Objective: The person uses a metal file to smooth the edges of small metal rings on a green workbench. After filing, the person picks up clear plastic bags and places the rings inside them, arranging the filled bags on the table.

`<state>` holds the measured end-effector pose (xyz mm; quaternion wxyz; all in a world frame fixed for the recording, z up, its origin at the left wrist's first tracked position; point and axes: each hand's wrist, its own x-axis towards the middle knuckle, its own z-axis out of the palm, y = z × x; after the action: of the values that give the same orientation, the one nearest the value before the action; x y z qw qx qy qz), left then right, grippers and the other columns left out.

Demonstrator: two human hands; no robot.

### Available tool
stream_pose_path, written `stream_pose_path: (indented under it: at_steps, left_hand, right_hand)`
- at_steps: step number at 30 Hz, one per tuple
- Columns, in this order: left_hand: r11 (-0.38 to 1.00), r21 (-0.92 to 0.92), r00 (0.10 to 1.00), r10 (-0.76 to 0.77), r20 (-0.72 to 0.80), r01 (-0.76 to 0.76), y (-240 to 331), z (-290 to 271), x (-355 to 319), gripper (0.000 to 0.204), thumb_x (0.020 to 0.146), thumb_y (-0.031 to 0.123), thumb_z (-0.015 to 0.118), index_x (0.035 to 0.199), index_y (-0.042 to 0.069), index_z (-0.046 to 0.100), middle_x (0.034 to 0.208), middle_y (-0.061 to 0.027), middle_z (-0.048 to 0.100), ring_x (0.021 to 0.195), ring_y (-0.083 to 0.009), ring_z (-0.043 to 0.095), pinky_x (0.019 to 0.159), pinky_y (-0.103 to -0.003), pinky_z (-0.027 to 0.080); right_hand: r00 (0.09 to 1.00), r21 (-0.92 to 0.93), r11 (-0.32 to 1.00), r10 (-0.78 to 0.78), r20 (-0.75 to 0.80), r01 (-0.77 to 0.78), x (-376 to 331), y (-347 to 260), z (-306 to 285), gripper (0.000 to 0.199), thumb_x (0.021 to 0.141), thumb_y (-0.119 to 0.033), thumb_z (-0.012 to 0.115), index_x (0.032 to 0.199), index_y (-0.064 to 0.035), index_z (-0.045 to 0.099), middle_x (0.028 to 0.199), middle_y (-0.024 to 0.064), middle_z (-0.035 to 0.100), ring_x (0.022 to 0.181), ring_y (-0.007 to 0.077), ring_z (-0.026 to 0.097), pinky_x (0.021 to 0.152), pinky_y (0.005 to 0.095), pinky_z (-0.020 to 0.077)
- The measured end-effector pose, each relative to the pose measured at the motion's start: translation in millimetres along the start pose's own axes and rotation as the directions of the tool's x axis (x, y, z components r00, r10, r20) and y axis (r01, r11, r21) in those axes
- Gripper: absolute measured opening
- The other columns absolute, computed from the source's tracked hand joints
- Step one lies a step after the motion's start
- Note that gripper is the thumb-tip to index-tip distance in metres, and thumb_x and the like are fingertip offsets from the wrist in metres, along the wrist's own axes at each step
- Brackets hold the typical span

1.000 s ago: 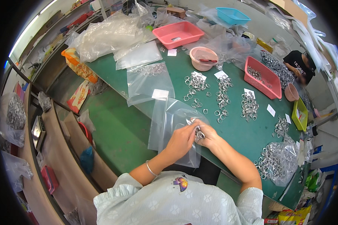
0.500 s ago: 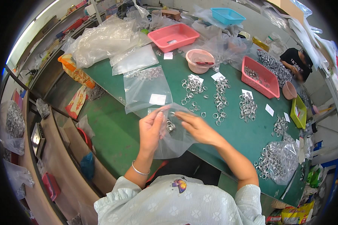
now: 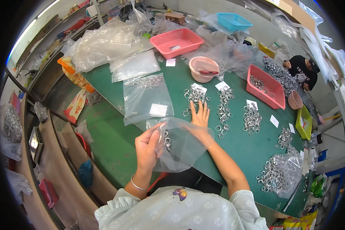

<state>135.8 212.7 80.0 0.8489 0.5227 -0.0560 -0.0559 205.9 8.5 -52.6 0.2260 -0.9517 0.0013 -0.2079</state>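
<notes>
My left hand [image 3: 147, 147] pinches the edge of a clear plastic bag [image 3: 180, 145] that holds a few metal rings [image 3: 167, 138], lifted just above the green table [image 3: 172, 82]. My right hand [image 3: 200, 117] is flat and open, fingers spread, reaching over the bag toward a pile of loose metal rings [image 3: 193, 96] with a white slip on it. Two more ring piles [image 3: 225, 101] [image 3: 251, 118] lie to the right of it.
A filled clear bag of rings [image 3: 147, 96] lies left of the piles. A pink bowl [image 3: 203, 69], pink trays [image 3: 176, 41] [image 3: 265, 85], a blue tray [image 3: 234, 21] and a bagged ring heap [image 3: 278, 174] stand around. Another person [image 3: 301, 71] sits far right.
My right hand has let go of the bag and stretched forward to the ring pile. My left hand has kept the bag, shifting it left and slightly up.
</notes>
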Motion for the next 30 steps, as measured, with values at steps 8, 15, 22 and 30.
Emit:
stream_pose_path:
  at_steps: [8,15,22,30]
  left_hand:
    - [0.998,-0.058,1.000,0.000,-0.018,-0.001,-5.7,-4.9,-2.0,0.027,0.092,0.011,0.048,0.112,-0.006,0.055,0.058,0.0070,0.036,0.043,-0.0003,0.027,0.035,-0.016,0.021]
    - [0.998,-0.064,1.000,-0.002,0.010,0.003,-9.3,-1.5,-3.2,0.027,0.093,0.011,0.048,0.113,-0.006,0.054,0.058,0.0068,0.036,0.044,-0.0002,0.027,0.035,-0.016,0.021]
    - [0.998,-0.061,1.000,-0.003,0.027,0.004,-8.9,2.3,-3.6,0.027,0.093,0.008,0.047,0.116,-0.005,0.055,0.059,0.0068,0.038,0.045,-0.0003,0.028,0.037,-0.017,0.022]
    - [0.996,-0.082,0.994,-0.014,0.106,0.023,-19.4,4.3,-1.1,0.028,0.094,0.010,0.047,0.117,-0.002,0.056,0.059,0.0079,0.036,0.045,-0.0002,0.026,0.038,-0.017,0.020]
  right_hand:
    - [0.999,-0.130,0.991,-0.029,-0.025,0.026,20.5,5.8,25.8,0.029,0.077,-0.031,0.065,0.097,-0.0105,0.062,0.109,0.0097,0.051,0.100,0.0315,0.047,0.077,0.0417,0.0428]
    - [0.998,-0.259,0.965,-0.055,-0.032,0.045,13.7,5.6,32.8,0.010,0.080,-0.018,0.058,0.083,-0.0087,0.055,0.085,0.0085,0.050,0.073,0.0256,0.058,0.053,0.0394,0.0515]
    - [0.993,-0.237,0.967,-0.066,0.099,0.088,11.3,13.9,31.3,0.011,0.082,-0.017,0.055,0.082,-0.0064,0.054,0.087,0.0125,0.053,0.075,0.0299,0.060,0.057,0.0420,0.0521]
    - [0.980,0.430,0.893,0.180,-0.080,-0.129,14.9,34.2,3.7,0.018,0.081,-0.015,0.059,0.085,0.0027,0.061,0.075,0.0149,0.061,0.061,0.0279,0.060,0.055,0.0370,0.0489]
